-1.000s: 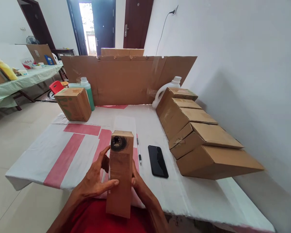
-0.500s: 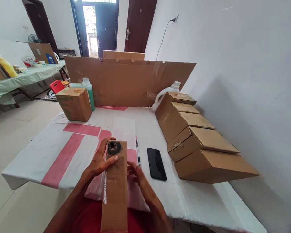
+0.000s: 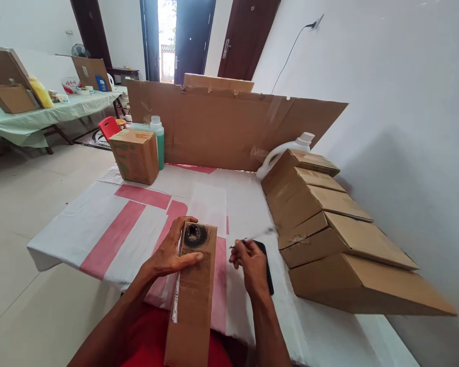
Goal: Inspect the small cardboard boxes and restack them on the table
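Observation:
A long, narrow cardboard box (image 3: 194,295) leans up from my lap toward the table's near edge. Near its top is a hole (image 3: 193,233) ringed with black scribble. My left hand (image 3: 178,252) grips the box from its left side, thumb across the front face and fingers over the top edge. Over the table to the right, my right hand (image 3: 251,262) is closed on a pen (image 3: 258,234), which is blurred by motion and points up to the right. Beneath that hand lies a black phone (image 3: 268,267), partly hidden by it.
Several cardboard boxes (image 3: 325,250) line the table's right side beside a white jug (image 3: 286,150). A cardboard panel (image 3: 210,127) stands at the back. On the left are a box (image 3: 135,155) and a green bottle (image 3: 159,145). White sheet with red stripes covers the table (image 3: 110,244).
My right hand has moved from beside the cardboard box to the right and picked up the pen from the table. My left hand keeps its grip. The view has shifted left.

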Tool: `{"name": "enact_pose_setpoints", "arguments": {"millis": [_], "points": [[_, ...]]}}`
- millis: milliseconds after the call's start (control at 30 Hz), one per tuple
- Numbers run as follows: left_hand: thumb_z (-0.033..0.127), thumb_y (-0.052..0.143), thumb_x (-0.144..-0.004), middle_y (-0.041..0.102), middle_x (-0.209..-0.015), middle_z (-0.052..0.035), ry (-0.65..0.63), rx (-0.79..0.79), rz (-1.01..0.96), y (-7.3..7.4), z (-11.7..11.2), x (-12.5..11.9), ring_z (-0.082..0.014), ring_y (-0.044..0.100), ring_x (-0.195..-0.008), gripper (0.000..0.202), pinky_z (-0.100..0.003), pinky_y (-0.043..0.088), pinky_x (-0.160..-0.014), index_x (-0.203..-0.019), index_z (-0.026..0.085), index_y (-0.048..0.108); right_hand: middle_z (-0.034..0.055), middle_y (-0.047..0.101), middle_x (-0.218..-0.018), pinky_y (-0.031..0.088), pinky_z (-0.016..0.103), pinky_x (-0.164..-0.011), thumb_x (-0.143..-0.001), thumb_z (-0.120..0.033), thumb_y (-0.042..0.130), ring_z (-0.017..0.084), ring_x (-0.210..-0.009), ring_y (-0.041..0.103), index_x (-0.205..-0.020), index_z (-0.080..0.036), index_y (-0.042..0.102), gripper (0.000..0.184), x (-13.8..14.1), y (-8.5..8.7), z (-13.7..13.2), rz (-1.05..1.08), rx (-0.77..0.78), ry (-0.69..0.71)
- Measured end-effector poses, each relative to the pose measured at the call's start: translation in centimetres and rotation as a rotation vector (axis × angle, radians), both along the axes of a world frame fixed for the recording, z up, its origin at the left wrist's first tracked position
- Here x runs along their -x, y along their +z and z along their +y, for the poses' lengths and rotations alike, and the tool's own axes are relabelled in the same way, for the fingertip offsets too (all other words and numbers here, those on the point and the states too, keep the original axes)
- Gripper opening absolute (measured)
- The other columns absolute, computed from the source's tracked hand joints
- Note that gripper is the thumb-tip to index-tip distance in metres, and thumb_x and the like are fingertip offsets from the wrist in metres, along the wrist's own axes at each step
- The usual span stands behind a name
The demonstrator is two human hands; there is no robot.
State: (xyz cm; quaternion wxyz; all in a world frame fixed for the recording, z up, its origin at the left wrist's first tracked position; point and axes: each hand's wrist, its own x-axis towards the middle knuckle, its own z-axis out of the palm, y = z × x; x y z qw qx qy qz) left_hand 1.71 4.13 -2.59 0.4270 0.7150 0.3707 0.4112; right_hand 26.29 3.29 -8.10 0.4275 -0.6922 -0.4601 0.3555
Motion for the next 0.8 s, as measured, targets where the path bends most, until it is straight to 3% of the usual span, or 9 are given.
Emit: {"name": "enact_pose_setpoints", "arguments": {"millis": [100, 167, 267, 400, 533, 700, 800], "points": [[0.042, 0.078, -0.077, 0.052, -0.136, -0.012, 0.004, 0.005, 0.017, -0.1, 0.1, 0.1, -0.0315, 0.053, -0.125, 0.072, -0.05, 0.043, -0.111, -0.138, 0.023, 0.044, 0.0034, 0.07, -0.086, 0.048, 0.027, -0.056, -0.091, -0.049, 0.061, 0.016, -0.066, 0.066, -0.092, -0.024, 0.055, 0.026, 1.2, 3.6, -1.4, 0.44, -0.301, -0.038], [0.042, 0.079, -0.077, 0.052, -0.134, -0.011, 0.006, -0.008, 0.016, -0.1, 0.1, 0.0, -0.0311, 0.053, -0.125, 0.073, -0.05, 0.044, -0.11, -0.138, 0.024, 0.043, 0.0024, 0.071, -0.083, 0.047, 0.025, -0.053, -0.087, -0.044, 0.072, 0.016, -0.066, 0.067, -0.091, -0.023, 0.062, 0.023, 2.8, 6.0, -2.4, 0.655, -0.433, 0.027], [0.042, 0.081, -0.076, 0.052, -0.133, -0.01, 0.011, -0.032, 0.019, 0.2, 0.0, -0.2, -0.0311, 0.053, -0.125, 0.073, -0.05, 0.044, -0.11, -0.137, 0.025, 0.044, 0.0005, 0.07, -0.072, 0.046, 0.024, -0.047, -0.091, -0.04, 0.072, 0.014, -0.056, 0.063, -0.093, -0.022, 0.069, 0.019, 5.4, 8.2, -3.5, 0.625, -0.442, 0.207], [0.041, 0.085, -0.076, 0.053, -0.134, -0.0113, 0.01, -0.012, 0.017, 0.6, -0.4, -0.4, -0.0325, 0.054, -0.127, 0.073, -0.05, 0.046, -0.109, -0.136, 0.025, 0.046, -0.0027, 0.067, -0.062, 0.045, 0.023, -0.045, -0.091, -0.039, 0.073, 0.01, -0.044, 0.054, -0.096, -0.021, 0.071, 0.018, 7.2, 8.9, -3.9, 0.498, -0.403, 0.315], [0.041, 0.088, -0.072, 0.054, -0.135, -0.0125, -0.001, -0.002, -0.004, 0.6, -0.5, -0.4, -0.0342, 0.054, -0.129, 0.081, -0.052, 0.047, -0.108, -0.139, 0.025, 0.045, -0.0048, 0.061, -0.06, 0.04, 0.021, -0.044, -0.09, -0.039, 0.075, 0.008, -0.044, 0.047, -0.093, -0.021, 0.072, 0.018, 7.0, 8.7, -3.7, 0.449, -0.378, 0.344], [0.039, 0.088, -0.071, 0.054, -0.135, -0.0122, 0.0, -0.007, 0.024, 0.5, -0.2, -0.6, -0.0343, 0.053, -0.129, 0.082, -0.052, 0.046, -0.11, -0.139, 0.025, 0.044, -0.0049, 0.061, -0.06, 0.043, 0.022, -0.046, -0.094, -0.04, 0.069, 0.009, -0.045, 0.05, -0.091, -0.022, 0.064, 0.019, 6.8, 8.8, -3.9, 0.437, -0.381, 0.368], [0.035, 0.086, -0.071, 0.052, -0.135, -0.0114, -0.012, -0.027, 0.038, 0.4, 0.0, -0.6, -0.0338, 0.053, -0.128, 0.08, -0.052, 0.044, -0.111, -0.139, 0.026, 0.043, -0.0026, 0.067, -0.069, 0.044, 0.022, -0.044, -0.095, -0.041, 0.068, 0.009, -0.045, 0.053, -0.089, -0.023, 0.06, 0.02, 6.5, 9.3, -3.6, 0.467, -0.428, 0.294]]}}
